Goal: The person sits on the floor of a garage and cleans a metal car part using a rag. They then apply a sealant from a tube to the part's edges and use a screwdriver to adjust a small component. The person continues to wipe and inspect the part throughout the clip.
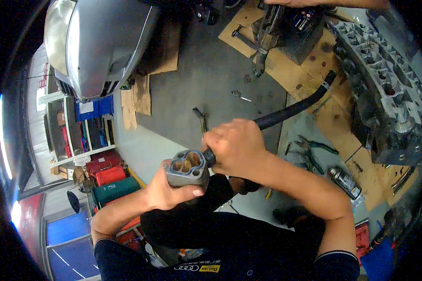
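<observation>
A grey cast-metal housing sits in my left hand, whose fingers and thumb wrap round its side. Its upper face shows a curved opening edged with a bluish seal, and a bolt hole beside it. My right hand is closed in a fist round a black rubber hose. One hose end comes out by the housing's right side and touches or nearly touches it; the fist hides the exact join. From the other side of the fist, the long part of the hose curves away to the upper right.
At the right stands a large metal engine block on oil-stained cardboard. Pliers and a spray can lie nearer. Another person's arm reaches in above engine parts. A silver car is at upper left.
</observation>
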A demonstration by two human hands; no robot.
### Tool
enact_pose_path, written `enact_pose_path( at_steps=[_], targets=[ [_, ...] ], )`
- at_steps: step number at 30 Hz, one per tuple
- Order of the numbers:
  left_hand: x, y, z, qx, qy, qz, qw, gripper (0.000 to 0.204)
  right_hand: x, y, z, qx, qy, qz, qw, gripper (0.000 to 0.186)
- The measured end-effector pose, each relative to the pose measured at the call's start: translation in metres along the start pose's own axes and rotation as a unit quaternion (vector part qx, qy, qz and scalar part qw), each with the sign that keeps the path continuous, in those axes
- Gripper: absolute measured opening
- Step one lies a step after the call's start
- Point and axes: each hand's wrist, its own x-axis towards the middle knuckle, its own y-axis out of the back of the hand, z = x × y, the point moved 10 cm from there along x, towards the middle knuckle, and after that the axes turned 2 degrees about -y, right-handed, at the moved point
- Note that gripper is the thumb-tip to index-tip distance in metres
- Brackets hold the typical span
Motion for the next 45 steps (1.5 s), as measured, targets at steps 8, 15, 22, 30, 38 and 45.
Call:
enact_pose_path(
  at_steps=[8,15,22,30,38,45],
  targets=[
    [0.006,-0.007,-0.006,0.094,0.011,-0.105,0.99,0.025,-0.013,-0.009,0.006,0.014,-0.051,-0.015,0.998,0.022],
    [0.017,-0.014,0.002,0.303,-0.011,-0.214,0.928,0.044,-0.036,-0.063,0.011,0.042,-0.124,-0.237,0.963,0.015],
    [0.018,-0.043,-0.001,0.547,0.016,-0.397,0.737,0.065,-0.07,-0.093,-0.013,0.156,-0.108,-0.394,0.899,0.017],
    [0.014,-0.027,0.014,0.367,-0.054,-0.267,0.89,0.054,-0.05,-0.058,-0.008,0.025,-0.05,-0.353,0.934,0.021],
    [-0.017,-0.029,0.03,0.473,-0.023,-0.311,0.824,0.059,-0.066,-0.049,-0.038,0.097,-0.012,-0.297,0.95,0.028],
    [0.005,-0.041,0.048,0.48,-0.043,-0.226,0.847,0.057,-0.057,-0.036,-0.005,0.033,-0.012,-0.203,0.978,0.028]
  ],
)
